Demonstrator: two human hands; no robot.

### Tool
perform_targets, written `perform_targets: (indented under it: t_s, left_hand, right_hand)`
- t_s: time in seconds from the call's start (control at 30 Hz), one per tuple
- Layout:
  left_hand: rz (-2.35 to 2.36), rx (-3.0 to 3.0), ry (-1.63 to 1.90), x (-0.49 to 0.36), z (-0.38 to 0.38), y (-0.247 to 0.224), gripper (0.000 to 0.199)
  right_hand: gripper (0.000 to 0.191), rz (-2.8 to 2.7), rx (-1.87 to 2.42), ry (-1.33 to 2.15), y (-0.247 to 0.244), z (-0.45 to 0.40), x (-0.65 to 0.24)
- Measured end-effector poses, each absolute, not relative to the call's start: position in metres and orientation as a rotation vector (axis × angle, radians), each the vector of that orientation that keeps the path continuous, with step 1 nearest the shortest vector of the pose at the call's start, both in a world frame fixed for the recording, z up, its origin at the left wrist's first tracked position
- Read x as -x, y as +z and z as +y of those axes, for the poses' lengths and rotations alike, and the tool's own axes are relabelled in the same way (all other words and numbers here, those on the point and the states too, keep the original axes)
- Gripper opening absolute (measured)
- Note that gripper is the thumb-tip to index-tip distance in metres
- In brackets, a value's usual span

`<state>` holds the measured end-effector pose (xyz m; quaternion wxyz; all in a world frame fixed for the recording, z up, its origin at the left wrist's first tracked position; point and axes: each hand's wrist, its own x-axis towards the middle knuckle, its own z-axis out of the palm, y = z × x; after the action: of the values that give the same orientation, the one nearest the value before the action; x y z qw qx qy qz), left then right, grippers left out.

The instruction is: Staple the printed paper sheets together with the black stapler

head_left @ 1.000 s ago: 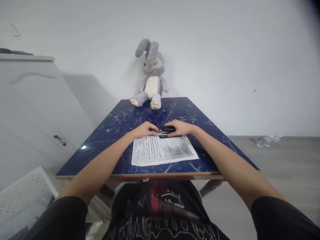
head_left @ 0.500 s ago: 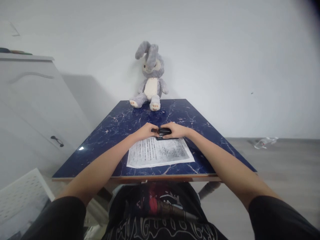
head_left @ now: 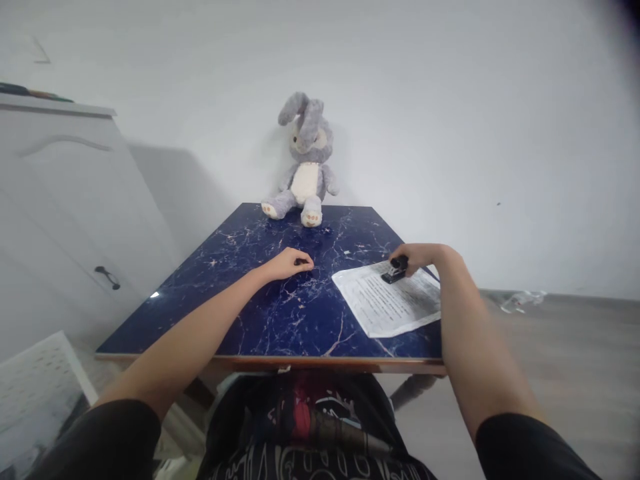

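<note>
My right hand [head_left: 413, 256] is wrapped round a black stapler [head_left: 395, 271] above the right side of the table. Under the stapler, the printed sheets [head_left: 387, 300] lie slanted, their right part reaching the table's right edge. Whether the stapler's jaws still grip the paper, I cannot tell. My left hand [head_left: 293, 263] rests near the table's middle, apart from the sheets, with thumb and fingers curled together. A small dark patch shows between its fingers; what it is I cannot make out.
A grey plush rabbit [head_left: 307, 153] sits at the back of the blue marbled table [head_left: 280, 320], against the wall. A white cabinet [head_left: 65, 220] stands at left. A white perforated basket [head_left: 40, 373] is at lower left. Clear plastic [head_left: 523, 301] lies on the floor at right.
My right hand has moved right, taking the stapler along, and the sheets have shifted right and turned. My left hand has come away from the stapler and stayed near the middle.
</note>
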<state>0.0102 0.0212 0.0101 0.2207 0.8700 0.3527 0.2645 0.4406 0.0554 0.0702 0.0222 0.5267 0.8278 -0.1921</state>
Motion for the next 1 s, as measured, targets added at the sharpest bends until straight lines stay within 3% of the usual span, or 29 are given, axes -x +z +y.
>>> perform_targets:
  t_s: [0.43,0.77,1.0]
  left_hand:
    - [0.954,-2.422,0.690,-0.010,0.020,0.011,0.024]
    - [0.970,-2.425,0.681,-0.011,0.020,0.010,0.024]
    - [0.986,-2.427,0.670,-0.011,0.018,0.011,0.024]
  right_hand:
    - [0.033,2.150,-2.069,-0.548,0.050,0.088,-0.514]
    - [0.032,2.110,-2.226,-0.383,0.051,0.089,-0.492]
    - [0.043,2.124,-2.291,-0.252,0.044,0.096,-0.479]
